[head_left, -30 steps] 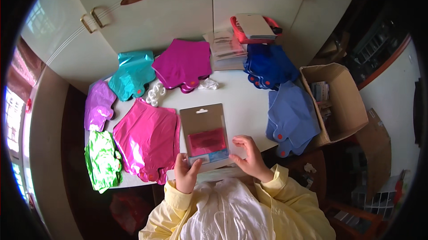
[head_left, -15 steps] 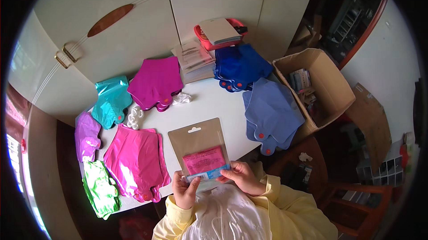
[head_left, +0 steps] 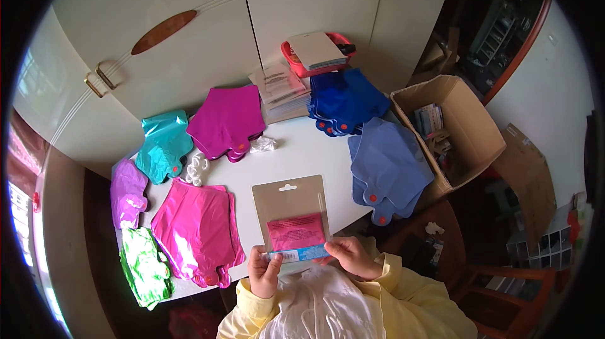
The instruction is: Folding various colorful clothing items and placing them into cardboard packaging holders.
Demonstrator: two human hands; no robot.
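Note:
Both hands hold a flat package (head_left: 288, 197) by its lower corners, above the near edge of the table. It has a tan backing with a hang hole at the top, a clear cover, a folded pink foil piece (head_left: 296, 230) inside and a blue strip along the bottom. My left hand (head_left: 265, 271) pinches the lower left corner, thumb in front. My right hand (head_left: 354, 257) grips the lower right corner the same way. Left of the package lies a stack of pink foil balloons (head_left: 195, 229).
On the white table (head_left: 302, 150) lie teal (head_left: 164, 147), magenta (head_left: 227, 118), purple (head_left: 129, 191), green (head_left: 145, 266), dark blue (head_left: 346, 99) and grey-blue foil stacks (head_left: 387, 166). White ribbon coils (head_left: 197, 169) sit between them. A red basket (head_left: 293, 58) stands behind; a cardboard box (head_left: 476, 125) is at right.
The package has shifted slightly right and down in the picture and stands straighter. My right thumb now lies nearer its edge. The whole view has shifted a little.

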